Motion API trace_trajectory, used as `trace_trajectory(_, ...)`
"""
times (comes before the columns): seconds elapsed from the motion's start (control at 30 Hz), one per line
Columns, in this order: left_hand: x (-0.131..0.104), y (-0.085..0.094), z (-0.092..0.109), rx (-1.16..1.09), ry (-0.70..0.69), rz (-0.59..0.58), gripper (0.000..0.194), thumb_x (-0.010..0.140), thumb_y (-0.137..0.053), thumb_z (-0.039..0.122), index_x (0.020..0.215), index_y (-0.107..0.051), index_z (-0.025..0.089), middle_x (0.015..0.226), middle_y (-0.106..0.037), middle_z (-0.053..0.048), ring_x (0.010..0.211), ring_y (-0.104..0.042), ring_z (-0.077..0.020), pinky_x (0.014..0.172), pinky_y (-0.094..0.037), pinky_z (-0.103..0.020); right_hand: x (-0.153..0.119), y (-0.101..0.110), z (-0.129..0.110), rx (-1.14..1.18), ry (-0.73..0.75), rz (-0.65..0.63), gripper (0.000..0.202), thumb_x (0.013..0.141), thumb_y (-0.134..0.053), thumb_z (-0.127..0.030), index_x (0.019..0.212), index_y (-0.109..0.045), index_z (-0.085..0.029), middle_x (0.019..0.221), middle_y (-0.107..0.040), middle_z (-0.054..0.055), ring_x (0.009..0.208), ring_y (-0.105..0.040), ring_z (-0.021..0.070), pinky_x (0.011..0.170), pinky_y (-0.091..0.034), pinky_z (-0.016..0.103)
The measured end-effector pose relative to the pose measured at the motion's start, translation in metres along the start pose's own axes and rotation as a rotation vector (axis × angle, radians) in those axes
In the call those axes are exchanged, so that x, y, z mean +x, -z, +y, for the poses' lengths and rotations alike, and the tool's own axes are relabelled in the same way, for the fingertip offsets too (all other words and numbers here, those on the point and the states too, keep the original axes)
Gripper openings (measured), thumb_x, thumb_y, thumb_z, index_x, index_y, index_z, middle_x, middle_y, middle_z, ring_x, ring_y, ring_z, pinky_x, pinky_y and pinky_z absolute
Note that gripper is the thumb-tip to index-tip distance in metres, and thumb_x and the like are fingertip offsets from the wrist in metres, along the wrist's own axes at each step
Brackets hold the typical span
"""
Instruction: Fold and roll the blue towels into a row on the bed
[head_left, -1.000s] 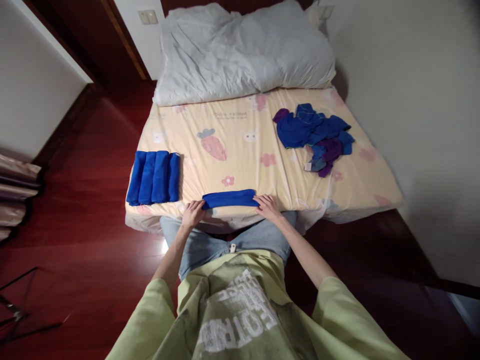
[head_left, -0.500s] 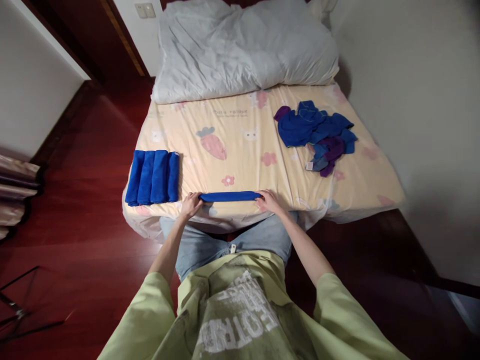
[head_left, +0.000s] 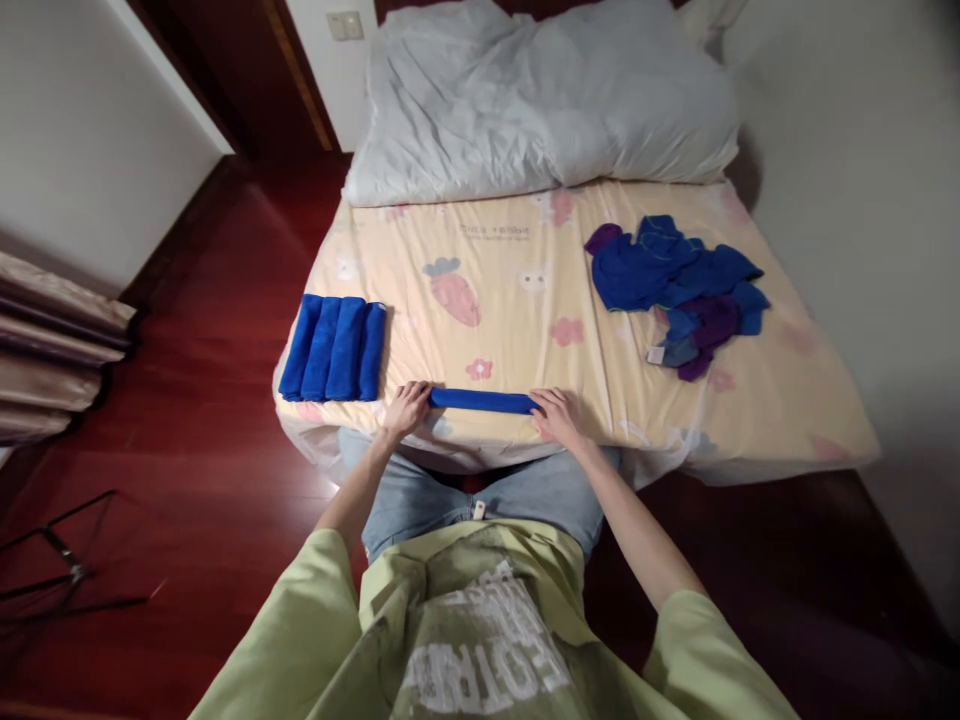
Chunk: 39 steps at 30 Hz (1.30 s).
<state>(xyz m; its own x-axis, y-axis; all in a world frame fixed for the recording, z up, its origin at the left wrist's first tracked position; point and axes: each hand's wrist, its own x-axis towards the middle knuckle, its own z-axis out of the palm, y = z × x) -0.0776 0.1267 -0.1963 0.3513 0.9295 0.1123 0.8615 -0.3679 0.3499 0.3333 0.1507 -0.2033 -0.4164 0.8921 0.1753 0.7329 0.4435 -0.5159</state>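
Observation:
A narrow blue cloth roll [head_left: 481,401] lies crosswise near the front edge of the patterned bed sheet [head_left: 517,350]. My left hand [head_left: 409,406] has its fingers closed on the roll's left end, and my right hand [head_left: 555,413] grips the right end. Left of my left hand, several rolled blue cloths [head_left: 332,349] sit side by side. A loose heap of blue and purple cloths [head_left: 675,275] rests on the right part of the bed, with a small white tag showing.
A folded grey-white quilt [head_left: 540,100] lies across the far end of the bed. Striped curtains [head_left: 52,350] and a black metal stand [head_left: 64,555] are at the left. A pale wall borders the right side.
The view has turned left, so the bed and cloths appear farther right. Both hands still hold the roll's ends, and the roll looks slightly more tilted in view.

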Motion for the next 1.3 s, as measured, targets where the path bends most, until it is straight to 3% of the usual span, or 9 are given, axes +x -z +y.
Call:
trace_trajectory(0.2, -0.002, -0.001, -0.004, -0.034, -0.037, -0.059, 0.056, 0.091, -0.063, 0.028, 0.145, -0.053, 0.015, 0.133, -0.061, -0.018, 0.124, -0.055, -0.0334, 0.106, -0.044, -0.048, 0.001, 0.005, -0.007, -0.222, 0.113, -0.18, 0.041, 0.09, -0.061, -0.021, 0.13, -0.068, -0.016, 0.134, -0.068, 0.017, 0.121, -0.063, 0.0324, 0.101, -0.05, 0.048)
trace_trajectory(0.37, 0.013, 0.001, -0.011, -0.137, -0.087, -0.115, 0.05, 0.085, -0.07, 0.026, 0.133, -0.062, 0.018, 0.118, -0.065, -0.014, 0.111, -0.061, -0.0278, 0.104, -0.047, -0.042, 0.013, 0.012, -0.012, -0.249, 0.096, -0.276, 0.036, 0.083, -0.068, -0.019, 0.119, -0.071, -0.019, 0.113, -0.075, 0.015, 0.106, -0.069, 0.0317, 0.092, -0.054, 0.044)
trace_trajectory(0.57, 0.024, 0.0, -0.013, -0.167, -0.101, -0.191, 0.056, 0.074, -0.076, 0.018, 0.129, -0.065, 0.014, 0.107, -0.066, -0.013, 0.1, -0.064, -0.0269, 0.094, -0.05, -0.036, 0.035, 0.016, -0.01, 0.019, -0.072, -0.36, 0.03, 0.076, -0.066, -0.014, 0.102, -0.077, -0.025, 0.105, -0.077, 0.009, 0.1, -0.074, 0.0264, 0.088, -0.057, 0.035)
trace_trajectory(0.7, 0.013, -0.01, -0.01, -0.296, -0.003, -0.13, 0.058, 0.074, -0.076, 0.02, 0.13, -0.067, 0.017, 0.108, -0.063, -0.011, 0.093, -0.065, -0.0245, 0.085, -0.053, -0.033, 0.05, 0.023, -0.003, 0.201, -0.211, -0.406, 0.022, 0.071, -0.077, -0.032, 0.091, -0.079, -0.023, 0.095, -0.08, 0.009, 0.092, -0.075, 0.0304, 0.086, -0.059, 0.04)
trace_trajectory(0.83, -0.012, -0.014, -0.001, -0.488, 0.116, -0.014, 0.059, 0.074, -0.073, 0.021, 0.133, -0.068, 0.022, 0.108, -0.061, -0.009, 0.094, -0.065, -0.0237, 0.088, -0.054, -0.034, 0.074, 0.037, -0.001, 0.379, -0.288, -0.43, 0.042, 0.055, -0.088, -0.052, 0.082, -0.079, -0.021, 0.088, -0.079, 0.009, 0.087, -0.075, 0.0334, 0.084, -0.061, 0.046)
trace_trajectory(0.93, -0.037, -0.014, 0.009, -0.609, 0.213, 0.106, 0.058, 0.076, -0.07, 0.019, 0.133, -0.069, 0.023, 0.11, -0.061, -0.01, 0.101, -0.064, -0.0249, 0.095, -0.053, -0.038, 0.103, 0.048, -0.009, 0.505, -0.346, -0.41, 0.052, 0.046, -0.093, -0.056, 0.079, -0.079, -0.019, 0.084, -0.078, 0.01, 0.087, -0.074, 0.0328, 0.085, -0.062, 0.047)
trace_trajectory(1.07, -0.07, -0.021, 0.03, -0.668, 0.397, 0.316, 0.05, 0.084, -0.065, 0.024, 0.134, -0.069, 0.024, 0.11, -0.061, -0.01, 0.104, -0.063, -0.0252, 0.099, -0.052, -0.042, 0.16, 0.046, -0.037, 0.736, -0.429, -0.383, 0.054, 0.05, -0.095, -0.055, 0.087, -0.078, -0.019, 0.081, -0.076, 0.009, 0.081, -0.074, 0.0281, 0.083, -0.063, 0.044)
trace_trajectory(1.17, -0.081, -0.03, 0.043, -0.649, 0.54, 0.462, 0.048, 0.089, -0.064, 0.028, 0.137, -0.066, 0.024, 0.111, -0.06, -0.011, 0.105, -0.063, -0.0261, 0.099, -0.053, -0.044, 0.214, 0.021, -0.069, 0.919, -0.416, -0.36, 0.052, 0.057, -0.095, -0.049, 0.095, -0.076, -0.02, 0.083, -0.075, 0.006, 0.082, -0.074, 0.0243, 0.086, -0.062, 0.043)
trace_trajectory(1.3, -0.075, -0.035, 0.043, -0.622, 0.694, 0.603, 0.046, 0.092, -0.064, 0.034, 0.138, -0.064, 0.028, 0.111, -0.059, -0.011, 0.102, -0.063, -0.0271, 0.095, -0.055, -0.046, 0.294, -0.042, -0.115, 1.092, -0.379, -0.313, 0.045, 0.063, -0.094, -0.036, 0.099, -0.071, -0.021, 0.092, -0.074, 0.004, 0.088, -0.073, 0.0208, 0.087, -0.062, 0.042)
